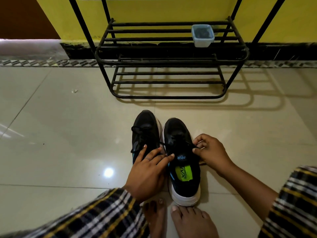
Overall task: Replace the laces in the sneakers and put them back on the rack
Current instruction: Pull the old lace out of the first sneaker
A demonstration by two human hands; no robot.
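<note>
Two black sneakers with white soles stand side by side on the floor, toes pointing at the rack. The left sneaker (145, 129) has black laces tied over its tongue. The right sneaker (181, 170) shows a green insole label. My left hand (147, 172) lies partly over the left sneaker, thumb and forefinger pinching the right sneaker's black lace (167, 146) at its tongue. My right hand (211, 152) pinches the other end of that lace at the shoe's right side. The black metal shoe rack (168, 97) stands just beyond the shoes, its lower shelves bare.
A small pale plastic tub (203, 36) sits on the rack's middle shelf at the right. Behind the rack is a yellow wall (171, 11) with a black skirting. My bare feet (188, 220) rest just behind the right sneaker's heel. Glossy floor tiles (68, 134) spread all around.
</note>
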